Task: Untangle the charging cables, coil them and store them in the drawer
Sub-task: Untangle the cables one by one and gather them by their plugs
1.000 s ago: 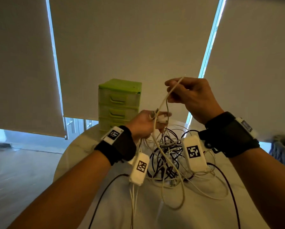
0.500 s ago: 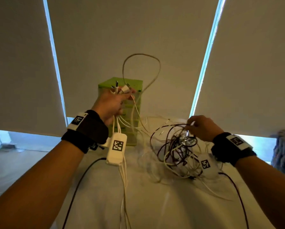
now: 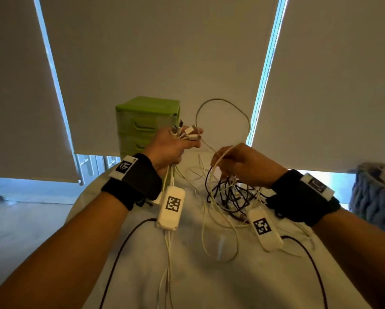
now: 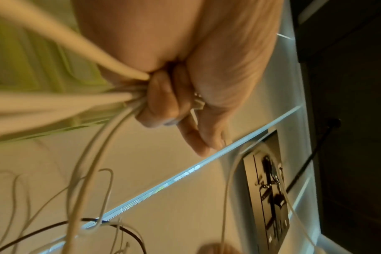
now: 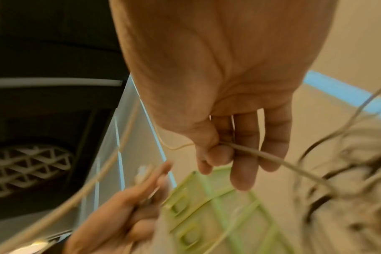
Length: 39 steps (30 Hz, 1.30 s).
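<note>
- Two hands up over the tabletop [image 3: 209,286], both holding cable.
- Left hand [image 3: 167,148] is fisted round a bundle of white cables [image 4: 80,101]; plug ends [image 3: 188,132] stick out past the fingertips, the cords hang down from the bottom of the fist.
- Right hand [image 3: 245,163] pinches one white cable [image 5: 272,159] between thumb and index finger; the other fingers are fairly straight.
- That cable arcs up in a tall loop [image 3: 222,105] between the two hands.
- Tangle of black and white cables [image 3: 229,195] sits on the tabletop just below the right hand, strands trailing toward the near edge.
- Green drawer unit [image 3: 147,123] stands at the far side of the tabletop, directly behind the left hand; visible drawers look closed.
- Wrist views are motion-blurred, so finer detail is unreadable.
</note>
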Each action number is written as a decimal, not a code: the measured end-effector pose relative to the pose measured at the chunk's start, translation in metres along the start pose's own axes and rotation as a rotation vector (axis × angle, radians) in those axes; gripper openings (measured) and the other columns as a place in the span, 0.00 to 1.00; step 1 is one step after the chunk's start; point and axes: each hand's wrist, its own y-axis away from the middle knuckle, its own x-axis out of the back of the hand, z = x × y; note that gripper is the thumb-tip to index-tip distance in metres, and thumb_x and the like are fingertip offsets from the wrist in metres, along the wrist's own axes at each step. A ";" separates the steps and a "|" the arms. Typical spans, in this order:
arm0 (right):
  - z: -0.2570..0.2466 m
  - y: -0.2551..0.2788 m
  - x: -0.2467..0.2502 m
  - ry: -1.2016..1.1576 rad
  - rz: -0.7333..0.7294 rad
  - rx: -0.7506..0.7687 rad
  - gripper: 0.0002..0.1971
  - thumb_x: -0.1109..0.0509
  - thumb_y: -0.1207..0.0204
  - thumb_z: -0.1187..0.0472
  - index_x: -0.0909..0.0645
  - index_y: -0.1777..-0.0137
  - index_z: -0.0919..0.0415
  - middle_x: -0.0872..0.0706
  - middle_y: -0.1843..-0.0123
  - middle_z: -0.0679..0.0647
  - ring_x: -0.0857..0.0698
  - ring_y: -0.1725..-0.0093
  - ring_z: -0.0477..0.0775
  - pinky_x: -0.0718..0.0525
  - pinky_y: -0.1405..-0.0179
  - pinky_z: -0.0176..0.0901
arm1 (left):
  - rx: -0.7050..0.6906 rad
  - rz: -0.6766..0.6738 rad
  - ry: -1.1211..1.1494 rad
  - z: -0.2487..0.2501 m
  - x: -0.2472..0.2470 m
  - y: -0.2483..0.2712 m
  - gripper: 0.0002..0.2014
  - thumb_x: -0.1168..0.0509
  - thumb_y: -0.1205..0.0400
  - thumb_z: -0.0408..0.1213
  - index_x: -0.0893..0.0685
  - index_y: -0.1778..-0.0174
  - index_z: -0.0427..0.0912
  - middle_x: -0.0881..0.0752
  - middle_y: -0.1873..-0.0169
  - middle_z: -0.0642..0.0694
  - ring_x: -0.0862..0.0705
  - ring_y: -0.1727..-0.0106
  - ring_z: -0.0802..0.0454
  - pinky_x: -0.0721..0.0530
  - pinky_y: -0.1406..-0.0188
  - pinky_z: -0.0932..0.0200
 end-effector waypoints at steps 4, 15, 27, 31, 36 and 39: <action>0.054 0.042 0.053 0.239 0.054 -0.193 0.11 0.38 0.16 0.64 0.13 0.49 0.54 0.14 0.65 0.54 0.17 0.67 0.47 0.19 0.59 0.43 | 0.071 -0.084 0.124 -0.010 0.008 0.004 0.10 0.31 0.21 0.31 0.14 0.45 0.44 0.19 0.73 0.50 0.37 0.82 0.62 0.39 0.87 0.69; 0.052 0.140 0.117 -0.401 0.506 -0.230 0.17 0.39 0.19 0.71 0.15 0.45 0.50 0.11 0.45 0.56 0.14 0.44 0.56 0.18 0.41 0.52 | 0.170 -0.452 0.241 -0.005 -0.042 0.033 0.18 0.38 0.23 0.54 0.16 0.59 0.41 0.41 0.81 0.55 0.44 0.82 0.60 0.46 0.83 0.66; 0.018 0.181 0.031 0.777 -0.472 -0.451 0.25 0.47 0.17 0.38 0.17 0.38 0.53 0.13 0.41 0.50 0.14 0.43 0.49 0.21 0.32 0.48 | 0.020 -0.548 0.467 0.003 -0.031 0.061 0.18 0.29 0.28 0.59 0.14 0.59 0.46 0.40 0.82 0.56 0.43 0.82 0.63 0.41 0.84 0.68; 0.007 0.181 0.043 0.631 -0.230 -0.324 0.15 0.37 0.18 0.49 0.16 0.39 0.53 0.11 0.54 0.45 0.12 0.55 0.45 0.15 0.47 0.40 | 0.049 -0.507 0.510 -0.003 -0.039 0.064 0.18 0.41 0.20 0.54 0.13 0.60 0.46 0.38 0.82 0.56 0.40 0.83 0.63 0.38 0.85 0.69; -0.025 0.118 -0.005 0.402 0.050 0.056 0.19 0.33 0.18 0.54 0.23 0.28 0.50 0.15 0.41 0.47 0.17 0.45 0.42 0.21 0.44 0.37 | 0.070 -0.553 0.574 -0.004 -0.045 0.076 0.18 0.25 0.30 0.58 0.12 0.59 0.45 0.38 0.82 0.56 0.39 0.83 0.63 0.37 0.85 0.69; -0.022 0.090 -0.032 0.471 -0.171 0.070 0.12 0.34 0.18 0.53 0.16 0.39 0.53 0.18 0.41 0.49 0.20 0.44 0.49 0.20 0.39 0.48 | 0.057 -0.517 0.597 -0.008 -0.039 0.081 0.18 0.18 0.37 0.53 0.11 0.60 0.45 0.36 0.82 0.55 0.38 0.83 0.63 0.36 0.86 0.70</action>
